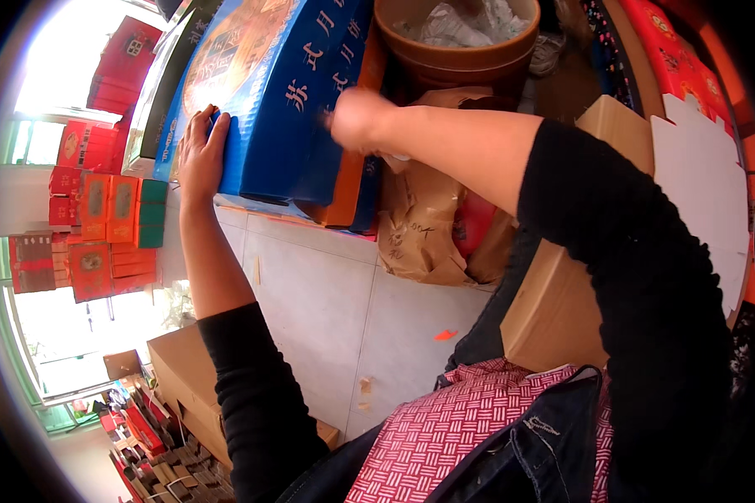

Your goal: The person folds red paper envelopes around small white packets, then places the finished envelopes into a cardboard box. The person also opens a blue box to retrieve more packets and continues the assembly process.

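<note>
A large blue cardboard box [264, 155] with white writing and a picture on its top stands before me. My left hand [201, 155] rests on its top near the left side, fingers stretched out and thumb apart, beside a small dark notch. Close to the box's right side is my right hand [361, 121], smeared by motion. Its fingers look curled, but whether they hold anything does not show. Under my right wrist lies crumpled brown paper [419, 239] with a red thing [476, 222] partly wrapped in it.
A brown tub [453, 57] holding clear plastic stands beyond the paper. Cardboard boxes [554, 306] are on the right, next to a white board [700, 189]. Red and orange gift boxes [109, 205] stack at the left. An orange scrap [445, 334] lies on the tiled floor [310, 314].
</note>
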Action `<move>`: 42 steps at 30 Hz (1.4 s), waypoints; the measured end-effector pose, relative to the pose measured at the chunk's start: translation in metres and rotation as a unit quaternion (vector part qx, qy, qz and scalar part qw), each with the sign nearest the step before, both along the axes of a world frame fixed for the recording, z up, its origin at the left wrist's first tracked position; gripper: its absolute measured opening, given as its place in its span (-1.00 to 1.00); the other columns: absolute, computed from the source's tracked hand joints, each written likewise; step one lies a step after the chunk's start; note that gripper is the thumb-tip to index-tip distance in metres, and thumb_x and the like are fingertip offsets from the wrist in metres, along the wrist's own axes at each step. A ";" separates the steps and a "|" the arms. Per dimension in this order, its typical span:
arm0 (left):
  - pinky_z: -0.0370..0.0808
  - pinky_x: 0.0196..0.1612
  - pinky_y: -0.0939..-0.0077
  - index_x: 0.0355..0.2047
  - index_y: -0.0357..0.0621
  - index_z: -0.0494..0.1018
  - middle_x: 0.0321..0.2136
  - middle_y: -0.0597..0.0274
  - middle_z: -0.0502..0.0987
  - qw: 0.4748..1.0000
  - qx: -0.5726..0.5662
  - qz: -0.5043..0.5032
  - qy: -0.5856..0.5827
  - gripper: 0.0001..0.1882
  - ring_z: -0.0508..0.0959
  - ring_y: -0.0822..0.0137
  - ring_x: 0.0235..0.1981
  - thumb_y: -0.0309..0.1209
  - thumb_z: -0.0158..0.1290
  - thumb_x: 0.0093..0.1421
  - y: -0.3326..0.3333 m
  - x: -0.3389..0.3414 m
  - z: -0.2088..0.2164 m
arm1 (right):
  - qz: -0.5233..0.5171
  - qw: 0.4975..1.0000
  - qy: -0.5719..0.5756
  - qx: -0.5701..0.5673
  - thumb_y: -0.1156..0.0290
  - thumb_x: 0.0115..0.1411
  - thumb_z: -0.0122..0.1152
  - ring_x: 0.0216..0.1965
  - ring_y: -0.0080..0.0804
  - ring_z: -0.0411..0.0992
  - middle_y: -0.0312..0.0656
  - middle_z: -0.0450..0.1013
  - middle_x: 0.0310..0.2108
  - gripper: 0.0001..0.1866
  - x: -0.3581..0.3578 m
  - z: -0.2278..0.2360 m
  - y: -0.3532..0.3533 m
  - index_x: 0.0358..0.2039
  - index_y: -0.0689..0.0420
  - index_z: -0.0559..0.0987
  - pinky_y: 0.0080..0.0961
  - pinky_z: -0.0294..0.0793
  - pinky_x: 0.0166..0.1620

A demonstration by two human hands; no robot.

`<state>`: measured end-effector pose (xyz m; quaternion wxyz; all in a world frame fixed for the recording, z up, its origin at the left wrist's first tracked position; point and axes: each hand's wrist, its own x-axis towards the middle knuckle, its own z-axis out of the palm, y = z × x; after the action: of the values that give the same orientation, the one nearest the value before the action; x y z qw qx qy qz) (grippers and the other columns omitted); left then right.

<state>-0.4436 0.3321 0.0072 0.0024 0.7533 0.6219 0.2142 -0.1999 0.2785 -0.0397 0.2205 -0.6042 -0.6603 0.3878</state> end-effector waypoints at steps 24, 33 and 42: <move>0.41 -0.04 0.14 -0.32 -0.24 0.23 -0.28 0.04 0.31 0.487 -0.147 0.414 -0.755 -0.46 0.35 0.15 -0.21 0.09 -0.23 0.21 -0.096 0.084 -0.074 | -0.210 0.861 0.446 -0.124 0.25 0.31 -0.17 -0.71 -0.59 0.20 -0.30 0.30 -0.63 -0.72 0.112 0.002 -0.081 -0.46 0.13 0.37 -0.53 0.28 -0.59; 0.50 -0.28 0.22 0.06 -0.19 0.26 -0.10 0.02 0.43 0.654 -0.141 0.360 -0.650 -0.60 0.51 0.12 -0.18 -0.32 -0.29 0.27 -0.071 0.030 -0.089 | -0.247 0.883 0.393 -0.068 0.24 0.30 -0.15 -0.78 -0.54 0.19 -0.28 0.29 -0.72 -0.67 0.126 -0.009 -0.092 -0.53 0.16 0.36 -0.54 0.22 -0.68; 0.43 -0.20 0.25 -0.21 0.11 0.47 -0.37 0.46 0.56 0.525 -0.138 0.357 -0.760 -0.53 0.55 0.37 -0.22 0.09 -0.28 0.21 -0.084 0.068 -0.020 | -0.237 0.896 0.374 -0.035 0.24 0.29 -0.12 -0.76 -0.42 0.30 -0.20 0.34 -0.74 -0.62 0.125 -0.024 -0.085 -0.62 0.18 0.37 -0.42 0.27 -0.66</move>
<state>-0.3761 0.2485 -0.0133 0.5017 0.0102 0.6230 0.6000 -0.0749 0.1934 -0.0639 0.5152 -0.5606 -0.3529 0.5439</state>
